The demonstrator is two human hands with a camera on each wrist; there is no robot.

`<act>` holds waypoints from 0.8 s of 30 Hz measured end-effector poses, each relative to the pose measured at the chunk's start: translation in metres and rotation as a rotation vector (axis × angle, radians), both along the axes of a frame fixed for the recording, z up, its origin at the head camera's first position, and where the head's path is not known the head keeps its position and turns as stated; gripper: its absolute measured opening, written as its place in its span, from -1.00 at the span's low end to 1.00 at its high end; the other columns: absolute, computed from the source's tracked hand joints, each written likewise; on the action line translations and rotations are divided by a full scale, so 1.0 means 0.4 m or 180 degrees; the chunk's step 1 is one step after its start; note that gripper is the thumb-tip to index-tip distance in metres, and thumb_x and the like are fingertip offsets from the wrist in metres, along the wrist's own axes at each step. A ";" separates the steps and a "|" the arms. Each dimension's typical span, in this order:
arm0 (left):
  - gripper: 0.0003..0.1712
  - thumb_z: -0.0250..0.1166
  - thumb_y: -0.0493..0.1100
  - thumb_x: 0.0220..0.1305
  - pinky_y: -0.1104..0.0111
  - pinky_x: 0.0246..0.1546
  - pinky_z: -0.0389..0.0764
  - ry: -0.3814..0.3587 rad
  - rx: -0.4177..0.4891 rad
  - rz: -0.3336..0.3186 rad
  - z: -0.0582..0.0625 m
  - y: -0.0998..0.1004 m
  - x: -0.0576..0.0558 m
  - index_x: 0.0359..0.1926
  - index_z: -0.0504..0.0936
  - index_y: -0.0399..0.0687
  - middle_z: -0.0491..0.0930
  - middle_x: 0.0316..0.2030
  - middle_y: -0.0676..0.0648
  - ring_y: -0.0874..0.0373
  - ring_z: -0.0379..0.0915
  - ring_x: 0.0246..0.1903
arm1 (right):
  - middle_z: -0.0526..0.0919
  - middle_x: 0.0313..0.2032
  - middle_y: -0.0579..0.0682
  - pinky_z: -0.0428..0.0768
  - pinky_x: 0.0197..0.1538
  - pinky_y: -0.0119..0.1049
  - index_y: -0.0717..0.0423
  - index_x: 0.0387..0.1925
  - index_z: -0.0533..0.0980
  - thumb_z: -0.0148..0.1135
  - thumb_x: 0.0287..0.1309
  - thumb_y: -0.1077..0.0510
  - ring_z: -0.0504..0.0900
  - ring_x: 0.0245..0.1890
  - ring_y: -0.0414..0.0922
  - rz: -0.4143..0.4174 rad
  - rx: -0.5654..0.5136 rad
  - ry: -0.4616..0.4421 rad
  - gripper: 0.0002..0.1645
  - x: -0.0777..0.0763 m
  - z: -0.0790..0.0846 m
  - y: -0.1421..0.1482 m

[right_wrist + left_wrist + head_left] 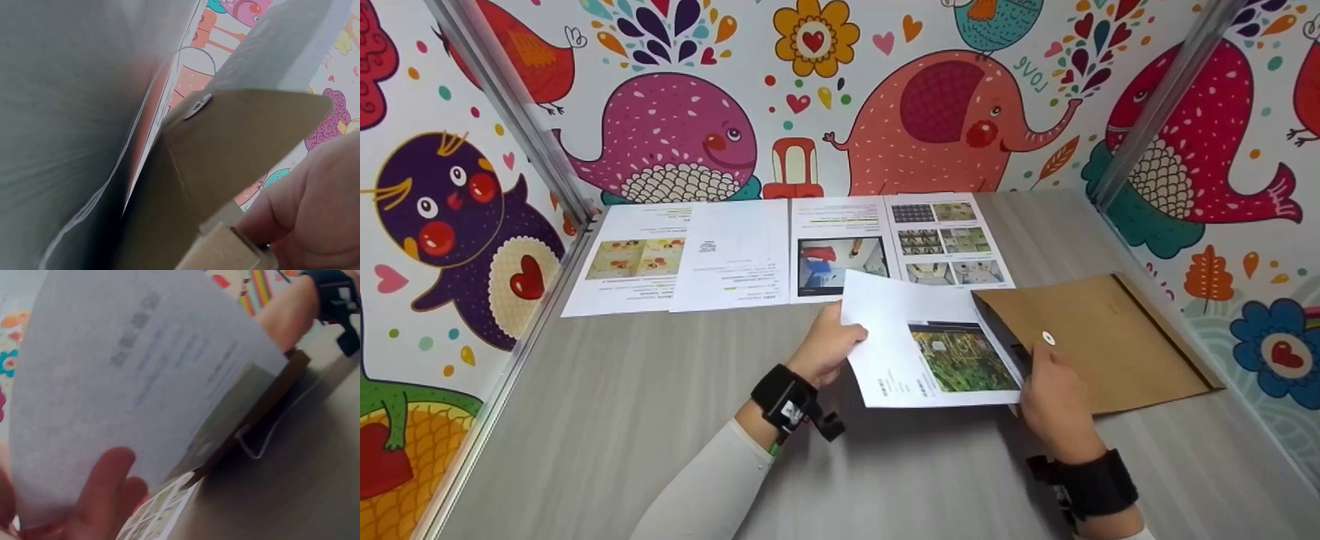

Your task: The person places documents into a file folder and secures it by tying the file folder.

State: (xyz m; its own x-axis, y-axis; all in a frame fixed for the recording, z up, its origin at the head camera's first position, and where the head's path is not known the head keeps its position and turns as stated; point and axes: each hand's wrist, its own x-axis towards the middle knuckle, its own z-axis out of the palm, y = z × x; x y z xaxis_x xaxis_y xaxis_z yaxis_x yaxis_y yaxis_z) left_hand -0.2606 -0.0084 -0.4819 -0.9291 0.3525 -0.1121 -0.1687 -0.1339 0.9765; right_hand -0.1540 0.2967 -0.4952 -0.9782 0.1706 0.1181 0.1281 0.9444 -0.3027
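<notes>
A printed paper sheet with a green photo on it is pinched at its left edge by my left hand, thumb on top. Its right edge lies at the mouth of a brown paper envelope, overlapping the opening. My right hand grips the envelope by its mouth edge, thumb beside the white round button. In the left wrist view, my left thumb lies against the printed side of the page. A thin white string hangs from the envelope in the right wrist view.
Along the back of the grey wood-grain table lies a row of printed pages, some overlapping. One page with several small photos is at its right end. Cartoon-patterned walls with metal corner posts enclose the table.
</notes>
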 end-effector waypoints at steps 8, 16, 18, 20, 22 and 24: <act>-0.33 0.09 -0.53 0.18 0.18 -0.10 0.83 0.0006 -0.0125 0.0285 -0.005 0.086 0.032 0.37 0.44 -0.42 0.68 0.10 -0.34 -0.09 0.77 -0.07 | 0.52 0.17 0.64 0.58 0.13 0.41 0.61 0.40 0.26 -0.23 0.46 0.32 0.59 0.10 0.55 -0.0023 -0.0121 -0.0101 -0.40 -0.004 0.007 -0.008; -0.36 0.10 -0.55 0.13 0.22 -0.10 0.81 0.0063 -0.0069 0.0320 -0.031 0.190 0.052 0.29 0.53 -0.35 0.73 0.04 -0.25 0.01 0.75 -0.10 | 0.46 0.28 0.64 0.57 0.18 0.37 0.58 0.45 0.21 -0.20 0.48 0.31 0.58 0.17 0.52 -0.0064 -0.0179 -0.0315 -0.38 -0.011 0.016 -0.033; -0.36 0.09 -0.55 0.12 0.23 -0.10 0.80 0.0053 -0.0050 0.0321 -0.040 0.215 0.054 0.28 0.53 -0.34 0.73 0.04 -0.25 0.02 0.74 -0.10 | 0.45 0.28 0.65 0.58 0.17 0.36 0.58 0.46 0.20 -0.20 0.48 0.30 0.59 0.16 0.50 -0.0072 -0.0186 -0.0330 -0.37 -0.011 0.015 -0.038; -0.37 0.08 -0.55 0.11 0.27 -0.10 0.78 0.0056 -0.0065 0.0317 -0.049 0.237 0.052 0.27 0.52 -0.34 0.72 0.03 -0.23 0.04 0.73 -0.10 | 0.46 0.27 0.65 0.59 0.15 0.36 0.59 0.46 0.20 -0.19 0.47 0.31 0.61 0.13 0.50 -0.0051 -0.0202 -0.0275 -0.37 -0.010 0.014 -0.040; -0.39 0.08 -0.54 0.12 0.30 -0.11 0.76 0.0061 -0.0080 0.0316 -0.055 0.255 0.049 0.25 0.51 -0.35 0.71 0.02 -0.23 0.06 0.71 -0.12 | 0.49 0.23 0.65 0.60 0.12 0.37 0.61 0.44 0.22 -0.19 0.44 0.33 0.63 0.09 0.50 -0.0002 -0.0217 -0.0176 -0.37 -0.007 0.013 -0.040; -0.41 0.08 -0.53 0.14 0.34 -0.11 0.73 0.0081 -0.0109 0.0312 -0.058 0.265 0.045 0.25 0.50 -0.36 0.70 0.01 -0.21 0.09 0.69 -0.12 | 0.50 0.21 0.65 0.61 0.10 0.37 0.62 0.42 0.22 -0.20 0.42 0.34 0.64 0.06 0.51 0.0045 -0.0233 -0.0100 -0.37 -0.005 0.012 -0.039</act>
